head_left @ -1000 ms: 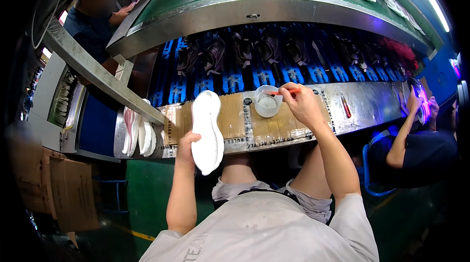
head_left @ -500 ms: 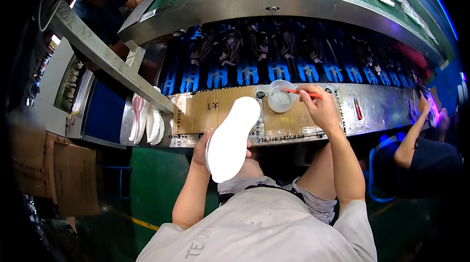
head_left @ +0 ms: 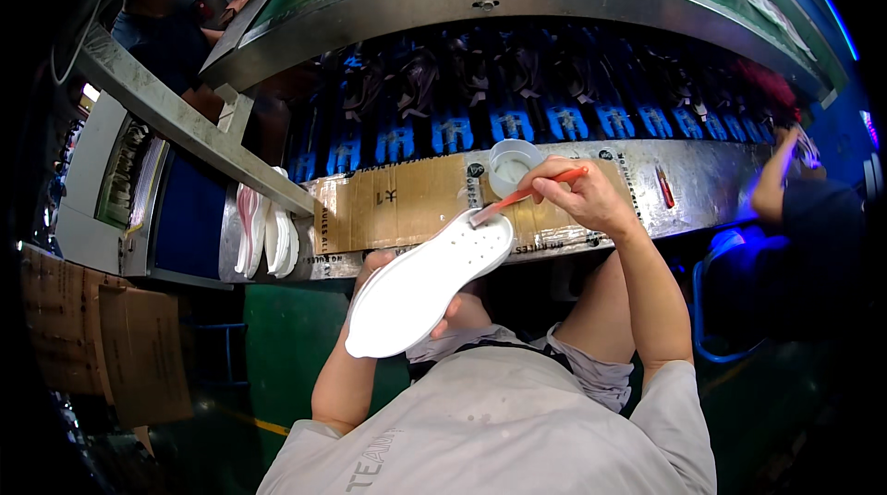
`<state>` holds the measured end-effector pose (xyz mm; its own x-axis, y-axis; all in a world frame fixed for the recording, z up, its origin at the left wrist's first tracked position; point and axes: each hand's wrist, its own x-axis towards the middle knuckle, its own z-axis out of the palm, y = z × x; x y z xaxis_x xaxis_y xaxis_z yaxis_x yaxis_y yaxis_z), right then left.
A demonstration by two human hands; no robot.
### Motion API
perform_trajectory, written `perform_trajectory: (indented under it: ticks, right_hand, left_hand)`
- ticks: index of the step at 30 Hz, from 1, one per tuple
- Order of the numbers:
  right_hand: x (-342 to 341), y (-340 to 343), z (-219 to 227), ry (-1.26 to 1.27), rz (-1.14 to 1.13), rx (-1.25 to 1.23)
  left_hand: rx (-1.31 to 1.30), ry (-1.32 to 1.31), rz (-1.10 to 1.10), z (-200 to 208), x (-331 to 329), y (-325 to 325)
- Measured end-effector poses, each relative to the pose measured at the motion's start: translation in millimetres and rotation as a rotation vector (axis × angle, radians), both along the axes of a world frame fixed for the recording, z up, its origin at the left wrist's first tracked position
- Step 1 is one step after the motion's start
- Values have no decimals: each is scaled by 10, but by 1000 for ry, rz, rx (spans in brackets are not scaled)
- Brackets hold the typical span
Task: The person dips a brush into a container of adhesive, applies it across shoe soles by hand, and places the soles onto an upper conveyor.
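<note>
My left hand (head_left: 445,316) is closed around a white shoe sole (head_left: 416,292), its broad inner face turned up and tilted across my lap. Small dark dots show near the sole's far end. A red-handled brush (head_left: 545,184) is gripped in the fingers of my right hand (head_left: 591,197). Its tip touches the sole's far end, or hovers just over it. Behind the brush, a translucent white cup (head_left: 511,165) stands on flattened cardboard (head_left: 407,204), with some pale contents inside.
More soles (head_left: 279,241) lean at the bench's left end, beside a slanting metal post (head_left: 185,116). A red-handled tool (head_left: 665,188) lies on the metal bench to the right. Dark shoe parts on blue-lit holders (head_left: 453,133) line the back. A co-worker (head_left: 813,227) sits at right.
The brush has left the cup and moved to the sole's far end. My left hand has tilted the sole further over and brought it a little left.
</note>
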<state>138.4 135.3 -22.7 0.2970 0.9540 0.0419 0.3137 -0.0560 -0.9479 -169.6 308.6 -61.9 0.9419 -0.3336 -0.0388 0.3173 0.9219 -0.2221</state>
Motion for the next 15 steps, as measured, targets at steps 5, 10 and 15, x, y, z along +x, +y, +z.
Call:
perform_trajectory:
  ticks: [5, 10, 15]
  right_hand:
    - [-100, -40, -85, -20, -122, -83]
    - [-363, -53, -58, 16, -137, 142]
    - [-553, -128, 118, -66, -30, 176]
  left_hand:
    - [295, 1, 158, 35, 102, 74]
    - [1001, -64, 322, 61, 237, 89]
    - [1206, -7, 460, 7, 333, 251]
